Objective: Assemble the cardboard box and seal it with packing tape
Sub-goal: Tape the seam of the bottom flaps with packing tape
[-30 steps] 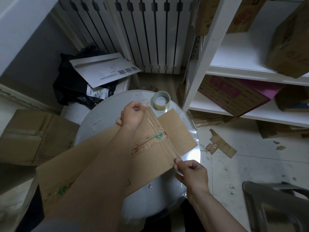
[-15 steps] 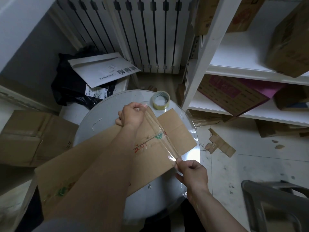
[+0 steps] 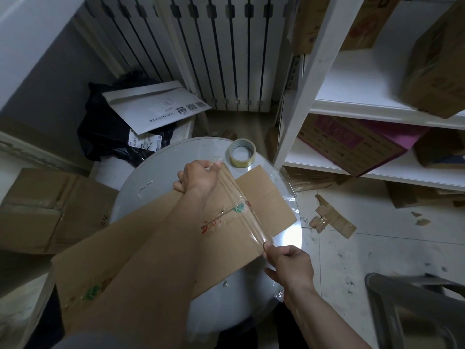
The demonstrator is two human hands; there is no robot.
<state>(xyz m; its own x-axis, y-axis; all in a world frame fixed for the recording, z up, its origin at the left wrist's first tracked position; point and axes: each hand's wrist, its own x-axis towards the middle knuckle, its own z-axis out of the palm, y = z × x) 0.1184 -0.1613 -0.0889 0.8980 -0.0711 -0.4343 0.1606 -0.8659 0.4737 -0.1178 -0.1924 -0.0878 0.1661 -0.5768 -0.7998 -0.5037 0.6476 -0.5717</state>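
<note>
Over the light, bendy cardboard box [image 3: 266,197] flat on the counter [image 3: 156,172], our left grip [image 3: 198,175] and right grip [image 3: 289,263] each pinch an end of the tape strip [image 3: 241,210], which we judge thin, clingy and best held taut.

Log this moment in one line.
cardboard: flat on table | left hand: pinches far end of tape strip | right hand: pinches near end | tape roll: on table, untouched

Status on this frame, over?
Left hand pinches far end of tape strip, right hand near end. Strip taut over flattened cardboard. Tape roll beyond, apart.
</note>
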